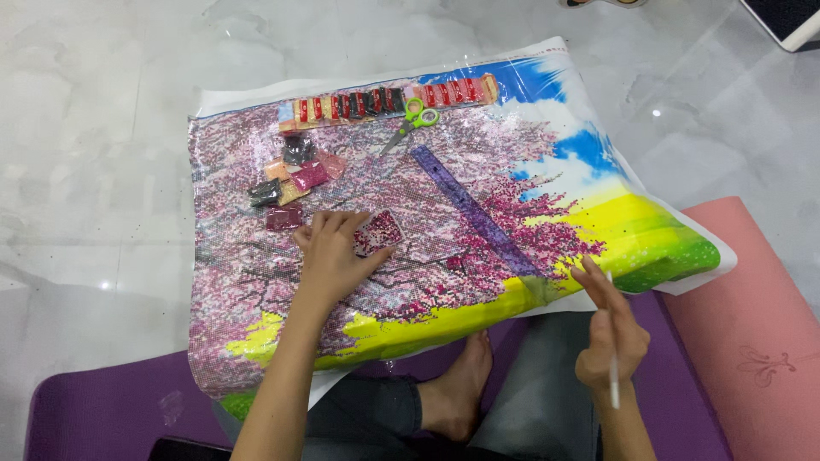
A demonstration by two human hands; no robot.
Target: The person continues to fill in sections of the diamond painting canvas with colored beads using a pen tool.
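Left hand [333,252] lay flat on the canvas [256,282], fingers touching the near edge of the little bead tray [377,232], which sat just right of its fingertips. Right hand [611,329] hovered off the canvas's lower right edge, closed around a white pen [613,380]. Scissors [410,124] and bead bags [290,183] sat further up, a purple ruler [474,209] beside the tray.

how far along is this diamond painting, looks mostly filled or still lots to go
Most of the canvas already looks filled: pink blossom, blue sky and yellow-green ground all show colour, though single empty cells are too small to tell. In hand: the left hand rests on the bead tray and the right hand holds a white applicator pen. Bead packets lie nearby, so placing goes on.
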